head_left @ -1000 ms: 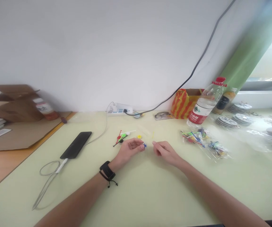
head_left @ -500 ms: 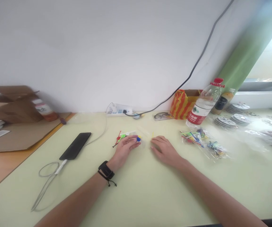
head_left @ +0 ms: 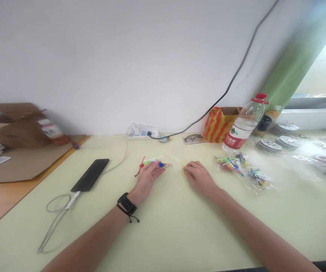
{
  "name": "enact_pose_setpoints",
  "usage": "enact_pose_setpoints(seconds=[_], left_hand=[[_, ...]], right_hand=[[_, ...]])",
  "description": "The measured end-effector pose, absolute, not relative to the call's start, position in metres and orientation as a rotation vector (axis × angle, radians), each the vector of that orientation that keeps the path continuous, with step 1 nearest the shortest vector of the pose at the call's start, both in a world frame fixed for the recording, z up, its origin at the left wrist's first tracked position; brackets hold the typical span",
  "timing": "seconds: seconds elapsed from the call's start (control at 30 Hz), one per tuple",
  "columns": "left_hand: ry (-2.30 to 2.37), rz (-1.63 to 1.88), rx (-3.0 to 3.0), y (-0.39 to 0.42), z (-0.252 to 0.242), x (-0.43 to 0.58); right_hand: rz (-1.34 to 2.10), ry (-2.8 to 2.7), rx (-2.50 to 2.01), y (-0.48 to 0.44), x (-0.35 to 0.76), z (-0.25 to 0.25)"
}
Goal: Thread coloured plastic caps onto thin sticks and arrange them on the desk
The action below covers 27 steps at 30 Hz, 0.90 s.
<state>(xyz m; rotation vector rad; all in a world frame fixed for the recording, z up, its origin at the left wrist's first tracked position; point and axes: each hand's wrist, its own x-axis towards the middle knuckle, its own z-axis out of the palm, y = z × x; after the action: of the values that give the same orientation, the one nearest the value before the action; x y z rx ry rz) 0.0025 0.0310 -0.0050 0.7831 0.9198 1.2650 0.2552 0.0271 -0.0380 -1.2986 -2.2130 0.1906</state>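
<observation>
Left fingers leftward, open table rightward

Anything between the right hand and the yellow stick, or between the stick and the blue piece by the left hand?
Nothing visible between the right hand and yellow stick. Between stick and blue piece sits a small yellow piece, close beside the blue one.

blue piece: smooth plastic | yellow stick: plastic | bottle: glossy plastic | box: matt cardboard

Wearer's hands, two; yellow stick at right hand, one; bottles, three; disc stacks, three; phone, one; watch, one; power strip, one.
</observation>
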Motion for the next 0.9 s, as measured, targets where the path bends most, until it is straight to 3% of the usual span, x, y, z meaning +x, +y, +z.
enact_pose_setpoints(seconds=[0.23, 0.63, 0.8, 0.9], left_hand=[[1.075, 1.284, 0.971, 0.034, -0.015, 0.000], [1.467, 1.122, 2.039, 0.028, -0.021, -0.006], [1.475, 1.311, 2.091, 0.026, -0.013, -0.007], [1.344, 1.230, 2.190, 0.018, -0.010, -0.002]], right_hand=[[0.170, -2.220, -1.334, 0.025, 0.255, -0.038], [0.247, -2.187, -1.283, 0.023, 0.251, -0.030], [0.384, -2.071, -1.264, 0.015, 0.247, -0.022], [0.449, -2.020, -1.212, 0.015, 0.246, -0.024]])
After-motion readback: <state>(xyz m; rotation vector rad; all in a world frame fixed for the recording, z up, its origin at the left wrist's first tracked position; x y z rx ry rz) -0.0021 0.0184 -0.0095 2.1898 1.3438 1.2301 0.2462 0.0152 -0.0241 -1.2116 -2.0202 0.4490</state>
